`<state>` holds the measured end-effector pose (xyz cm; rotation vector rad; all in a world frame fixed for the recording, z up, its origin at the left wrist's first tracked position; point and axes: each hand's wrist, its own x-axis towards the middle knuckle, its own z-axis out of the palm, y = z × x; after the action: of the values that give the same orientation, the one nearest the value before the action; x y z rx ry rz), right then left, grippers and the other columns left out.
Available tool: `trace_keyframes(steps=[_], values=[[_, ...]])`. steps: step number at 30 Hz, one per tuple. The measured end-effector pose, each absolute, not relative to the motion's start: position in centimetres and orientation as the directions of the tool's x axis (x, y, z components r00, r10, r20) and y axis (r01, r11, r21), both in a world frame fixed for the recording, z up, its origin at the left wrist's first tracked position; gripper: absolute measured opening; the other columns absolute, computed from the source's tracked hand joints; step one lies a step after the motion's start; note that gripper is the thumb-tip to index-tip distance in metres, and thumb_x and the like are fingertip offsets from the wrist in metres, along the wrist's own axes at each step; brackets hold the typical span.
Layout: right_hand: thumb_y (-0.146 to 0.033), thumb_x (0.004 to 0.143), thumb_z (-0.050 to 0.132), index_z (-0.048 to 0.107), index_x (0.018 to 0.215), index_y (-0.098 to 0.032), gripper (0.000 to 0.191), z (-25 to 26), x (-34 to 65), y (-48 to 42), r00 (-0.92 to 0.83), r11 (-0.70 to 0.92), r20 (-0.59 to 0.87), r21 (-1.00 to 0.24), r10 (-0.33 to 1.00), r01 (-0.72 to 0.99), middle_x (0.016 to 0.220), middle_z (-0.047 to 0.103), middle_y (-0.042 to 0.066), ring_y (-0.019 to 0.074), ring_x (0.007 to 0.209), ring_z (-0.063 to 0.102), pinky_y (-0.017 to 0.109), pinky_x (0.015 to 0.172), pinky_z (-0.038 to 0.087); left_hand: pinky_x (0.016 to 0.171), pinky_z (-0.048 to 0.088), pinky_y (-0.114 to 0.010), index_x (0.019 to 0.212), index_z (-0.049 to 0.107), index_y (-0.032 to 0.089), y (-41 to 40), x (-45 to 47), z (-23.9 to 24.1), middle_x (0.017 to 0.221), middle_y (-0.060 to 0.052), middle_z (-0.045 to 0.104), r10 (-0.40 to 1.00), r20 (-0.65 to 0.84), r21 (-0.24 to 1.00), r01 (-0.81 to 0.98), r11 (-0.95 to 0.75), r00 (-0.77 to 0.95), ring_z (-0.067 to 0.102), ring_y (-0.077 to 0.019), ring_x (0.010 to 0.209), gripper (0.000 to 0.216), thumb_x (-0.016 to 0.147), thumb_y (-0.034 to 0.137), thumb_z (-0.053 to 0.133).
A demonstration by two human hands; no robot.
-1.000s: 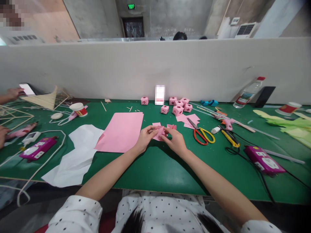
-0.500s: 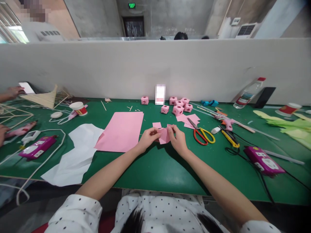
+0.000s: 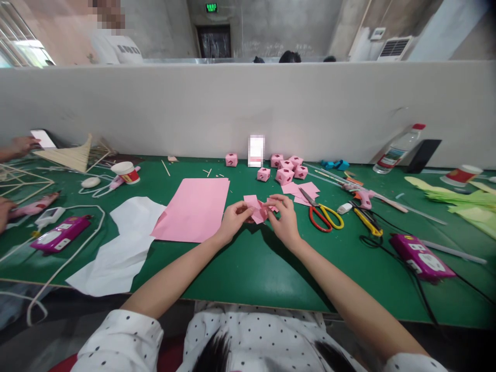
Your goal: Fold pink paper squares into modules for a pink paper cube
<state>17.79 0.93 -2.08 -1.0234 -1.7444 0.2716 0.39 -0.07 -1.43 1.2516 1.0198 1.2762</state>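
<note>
Between left hand (image 3: 234, 221) and right hand (image 3: 285, 219), pinched pink paper (image 3: 258, 214), tilted, long axis unclear

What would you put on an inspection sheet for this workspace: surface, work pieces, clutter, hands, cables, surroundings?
Surface: green tabletop, things spread along the back and both sides.
Work pieces: folded pink paper at centre; pink paper cubes at the back; large pink sheet to the left; scissors to the right, blades over cut pink pieces.
Clutter: white paper, red-and-white cup, yellow cutter, pink glue gun, tilted bottle.
Hands: left hand pinches the folded pink paper; right hand is at its other side, grip unclear.
Cables: white cable loops at left; black cable runs to the front edge at right.
Surroundings: pale partition behind; another person's hand at far left, on a phone.
</note>
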Motion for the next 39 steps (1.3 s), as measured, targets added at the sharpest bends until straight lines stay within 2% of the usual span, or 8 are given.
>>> trace_keyframes(steps=[7, 12, 16, 21, 28, 32, 35, 39], values=[[-0.015, 0.088, 0.055, 0.075, 0.092, -0.031, 0.026, -1.86, 17.66, 0.18, -0.175, 0.659, 0.748, -0.417, 0.640, 0.627, 0.133, 0.050, 0.006, 0.0296, 0.125, 0.042, 0.055, 0.104, 0.037, 0.066, 0.057, -0.028, 0.082, 0.067, 0.014, -0.30, 0.44, -1.30, 0.076, -0.003, 0.067, 0.991, 0.084, 0.990, -0.117, -0.073, 0.099, 0.064, -0.0154, 0.072, 0.036, 0.070, 0.046, 0.076], [-0.023, 0.087, 0.062, 0.074, 0.101, -0.030, 0.020, -2.07, 17.61, 0.55, -0.122, 0.639, 0.772, -0.413, 0.623, 0.650, 0.135, 0.050, 0.007, 0.0307, 0.124, 0.040, 0.057, 0.104, 0.037, 0.069, 0.058, -0.028, 0.086, 0.071, 0.013, -0.25, 0.42, -1.46, 0.079, -0.003, 0.068, 0.991, 0.074, 0.990, -0.131, -0.059, 0.111, 0.064, -0.0144, 0.073, 0.036, 0.071, 0.045, 0.076], [-0.033, 0.086, 0.066, 0.075, 0.100, -0.028, 0.017, -1.98, 17.51, 0.58, -0.133, 0.650, 0.785, -0.389, 0.604, 0.653, 0.133, 0.053, 0.008, 0.0301, 0.123, 0.041, 0.055, 0.103, 0.039, 0.070, 0.058, -0.029, 0.090, 0.073, 0.013, -0.25, 0.37, -1.40, 0.085, -0.006, 0.071, 0.988, 0.079, 0.990, -0.127, -0.062, 0.131, 0.065, -0.0165, 0.078, 0.038, 0.073, 0.047, 0.074], [-0.032, 0.089, 0.064, 0.075, 0.096, -0.028, 0.015, -1.96, 17.57, 0.45, -0.173, 0.662, 0.781, -0.363, 0.600, 0.656, 0.129, 0.056, 0.008, 0.0302, 0.122, 0.041, 0.054, 0.102, 0.040, 0.071, 0.058, -0.029, 0.095, 0.073, 0.014, -0.37, 0.37, -1.29, 0.091, -0.006, 0.072, 0.980, 0.100, 0.991, -0.102, -0.083, 0.170, 0.066, -0.0166, 0.081, 0.039, 0.077, 0.048, 0.071], [-0.031, 0.089, 0.064, 0.076, 0.089, -0.027, 0.013, -2.20, 17.60, 0.76, -0.141, 0.654, 0.775, -0.404, 0.616, 0.640, 0.118, 0.061, 0.008, 0.0286, 0.116, 0.045, 0.051, 0.099, 0.042, 0.071, 0.058, -0.032, 0.098, 0.065, 0.015, -0.16, 0.34, -1.79, 0.083, -0.005, 0.072, 0.986, 0.111, 0.991, -0.083, -0.101, 0.123, 0.069, -0.0174, 0.075, 0.041, 0.075, 0.047, 0.073], [-0.030, 0.088, 0.065, 0.076, 0.088, -0.027, 0.012, -2.26, 17.76, 0.99, -0.146, 0.657, 0.763, -0.421, 0.629, 0.626, 0.115, 0.062, 0.008, 0.0282, 0.114, 0.047, 0.051, 0.098, 0.043, 0.065, 0.054, -0.027, 0.110, 0.062, 0.019, -0.01, -0.09, -1.63, 0.086, -0.004, 0.069, 0.970, 0.226, 0.969, 0.078, -0.233, 0.092, 0.066, -0.0162, 0.076, 0.043, 0.077, 0.045, 0.072], [-0.028, 0.087, 0.066, 0.076, 0.087, -0.029, 0.010, -2.43, 17.83, 1.07, -0.172, 0.669, 0.754, -0.423, 0.634, 0.612, 0.115, 0.062, 0.007, 0.0284, 0.114, 0.046, 0.051, 0.098, 0.043, 0.062, 0.049, -0.023, 0.104, 0.070, 0.021, -0.13, -0.34, -1.26, 0.088, -0.004, 0.063, 0.926, 0.366, 0.884, 0.277, -0.377, 0.093, 0.060, -0.0147, 0.078, 0.033, 0.079, 0.042, 0.071], [-0.028, 0.087, 0.067, 0.076, 0.088, -0.029, 0.009, -2.63, 17.76, 1.05, -0.197, 0.684, 0.747, -0.423, 0.634, 0.595, 0.116, 0.062, 0.007, 0.0287, 0.115, 0.045, 0.052, 0.099, 0.042, 0.061, 0.046, -0.024, 0.093, 0.074, 0.022, -0.30, -0.33, -1.24, 0.088, -0.004, 0.059, 0.910, 0.397, 0.850, 0.325, -0.414, 0.119, 0.057, -0.0140, 0.077, 0.023, 0.082, 0.041, 0.069]])
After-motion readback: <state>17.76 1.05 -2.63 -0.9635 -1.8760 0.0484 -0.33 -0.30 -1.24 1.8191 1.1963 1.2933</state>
